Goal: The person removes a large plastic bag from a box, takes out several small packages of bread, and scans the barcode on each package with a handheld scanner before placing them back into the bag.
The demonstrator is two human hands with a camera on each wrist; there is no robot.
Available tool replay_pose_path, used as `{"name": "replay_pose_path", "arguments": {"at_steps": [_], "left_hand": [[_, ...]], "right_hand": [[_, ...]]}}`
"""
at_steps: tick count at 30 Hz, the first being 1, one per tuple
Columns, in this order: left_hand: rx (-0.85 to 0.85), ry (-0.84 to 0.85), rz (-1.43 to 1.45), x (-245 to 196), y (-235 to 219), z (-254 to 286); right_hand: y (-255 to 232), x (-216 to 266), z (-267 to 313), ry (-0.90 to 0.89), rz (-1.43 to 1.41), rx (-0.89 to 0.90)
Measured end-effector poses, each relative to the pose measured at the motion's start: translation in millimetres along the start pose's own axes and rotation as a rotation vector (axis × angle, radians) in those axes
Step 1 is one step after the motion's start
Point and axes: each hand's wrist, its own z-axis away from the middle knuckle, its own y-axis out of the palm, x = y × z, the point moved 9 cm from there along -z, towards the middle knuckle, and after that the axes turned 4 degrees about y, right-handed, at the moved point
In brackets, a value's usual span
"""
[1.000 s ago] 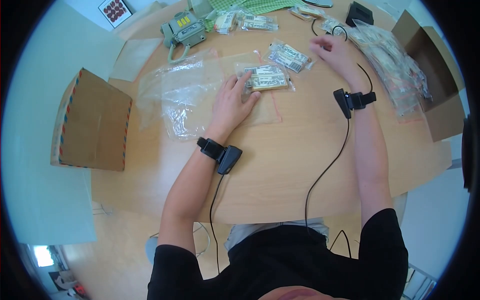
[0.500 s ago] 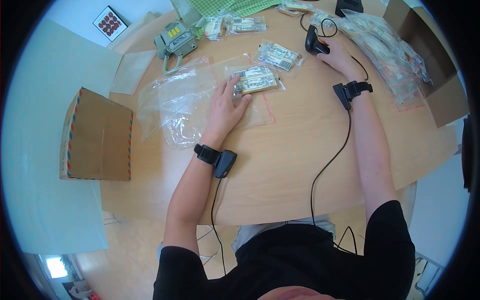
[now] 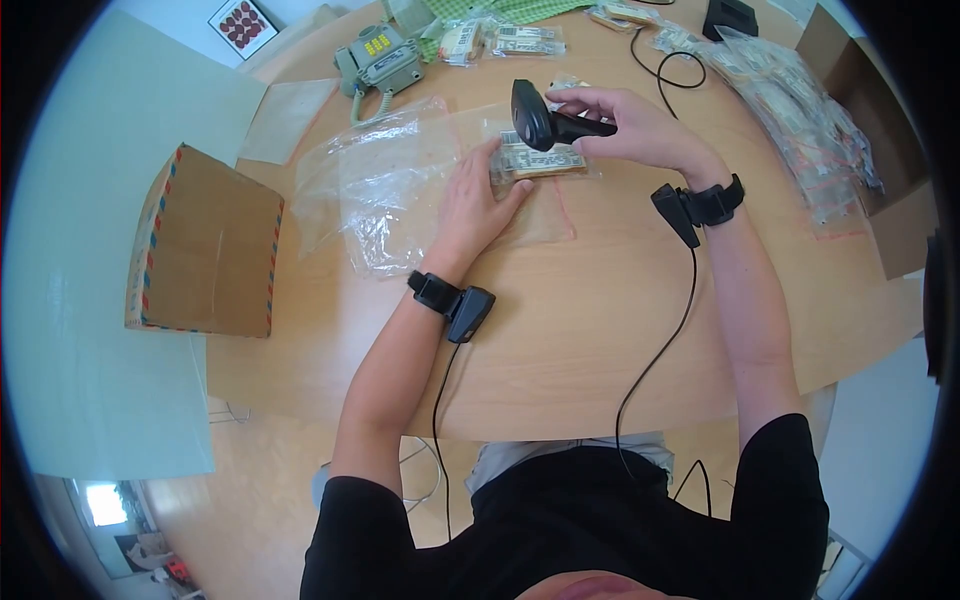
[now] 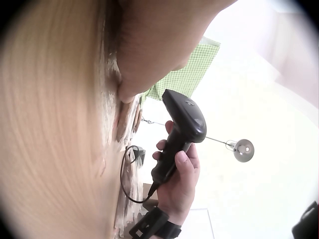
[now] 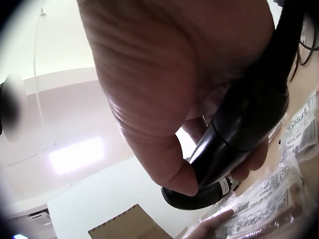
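Note:
My right hand point(image 3: 645, 128) grips a black barcode scanner point(image 3: 535, 115) by its handle, over a clear-wrapped packet with a printed barcode label point(image 3: 545, 167). In the left wrist view the scanner point(image 4: 187, 117) stands off the table, its cord trailing from the handle's end. The thumb and fingers wrap the handle in the right wrist view. My left hand point(image 3: 475, 205) lies at the left side of the packet, fingers extended and touching its wrapper. Behind the scanner, a second labelled packet point(image 3: 570, 83) is mostly hidden.
A large clear plastic bag point(image 3: 385, 215) lies left of the packet. Cardboard boxes stand left point(image 3: 215, 250) and right point(image 3: 890, 210). Many bagged packets point(image 3: 800, 130) lie by the right box. At the back are a telephone point(image 3: 385, 65), more packets point(image 3: 525, 40) and a green checked cloth point(image 3: 510, 10).
My right hand picked up the scanner at the back right and brought it left and nearer, over the labelled packet. The left hand has stayed at the packet's left side.

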Motion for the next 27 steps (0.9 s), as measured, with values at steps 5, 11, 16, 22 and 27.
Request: {"name": "replay_pose_path", "arguments": {"at_steps": [5,11,16,22,27], "left_hand": [[-0.005,0.053,-0.011,-2,0,1],[0.064,0.114,0.018,-14,1,0],[0.108,0.160,0.053,-19,7,2],[0.128,0.166,0.036,-18,9,4],[0.134,0.172,0.031,-19,9,4]], "right_hand": [[-39,-29,2,0.080,0.062,-0.273],[-107,-124,16,0.181,0.213,-0.546],[-130,-173,32,0.317,0.244,-0.642],[-132,-184,43,0.403,0.361,-0.650],[-124,-168,48,0.437,0.375,-0.643]]}}
